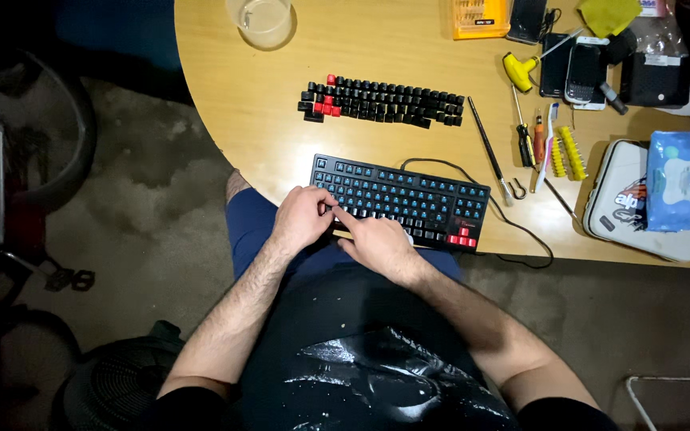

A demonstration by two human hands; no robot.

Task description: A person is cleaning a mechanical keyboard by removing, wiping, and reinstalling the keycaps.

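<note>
Black plastic under both my hands: my left hand (pixel 303 219) curls over the near-left corner of the keyboard (pixel 409 201), fingers bent and pressing down on its front rows, while my right hand (pixel 377 243) lies just beside it, index finger stretched toward the left hand's fingertips. The two hands touch or nearly touch above the same spot; neither is clamped round the board, and whether a small cap is pinched between the fingers I cannot tell.

The keyboard sits at the near edge of the wooden desk (pixel 241 104), overhanging slightly toward my lap, most of its blue-lit switches bare, a few red keycaps (pixel 461 237) left at its right end. I judge it rigid and moderately heavy, steady enough to be held by its case edges; the exposed switch stems look delicate, so fingers belong on the frame, not the stems. Its cable (pixel 513 231) loops off the back and round to the right.

Farther back lie rows of loose keycaps (pixel 381 102), black with some red, light and easily scattered. Right of them: a thin metal rod (pixel 489 148), screwdrivers (pixel 525 128), a toothbrush (pixel 549 144), phones (pixel 580 72) and a blue pack of wipes (pixel 676 179). A clear plastic cup (pixel 263 21) stands at the far edge.
</note>
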